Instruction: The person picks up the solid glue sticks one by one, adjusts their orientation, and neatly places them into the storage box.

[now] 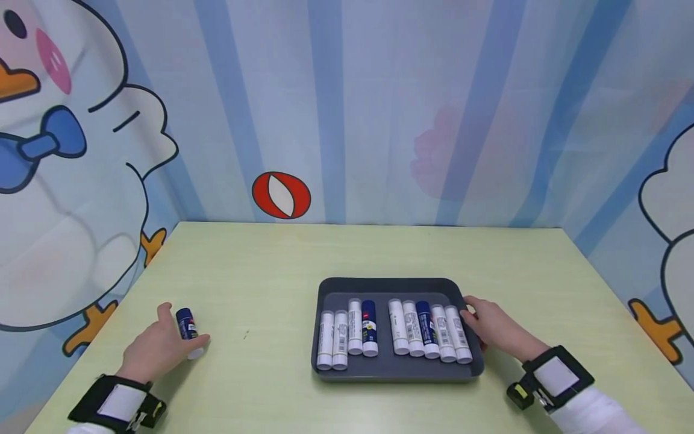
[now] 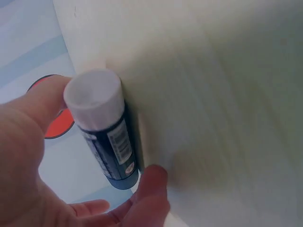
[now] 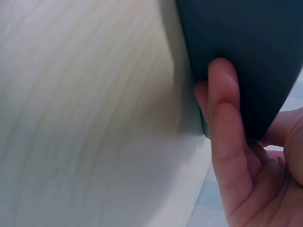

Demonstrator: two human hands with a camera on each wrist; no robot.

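Note:
At the left of the table my left hand (image 1: pixel 162 343) has its thumb and fingers around a dark blue glue stick (image 1: pixel 187 323) with a white base. In the left wrist view, the thumb lies by the white base of this glue stick (image 2: pixel 113 137) and a fingertip (image 2: pixel 154 176) is right at its cap. My right hand (image 1: pixel 496 325) grips the right side of a dark grey tray (image 1: pixel 374 371), thumb at the rim. The right wrist view shows fingers (image 3: pixel 227 127) against the outer wall of the tray (image 3: pixel 251 61).
Two groups of glue sticks lie in the tray, with several white ones such as the leftmost (image 1: pixel 325 340) and two blue ones (image 1: pixel 369 325). Bare tray floor separates the groups. Behind the pale table (image 1: pixel 260 259) stands a cartoon-printed backdrop (image 1: pixel 379 108).

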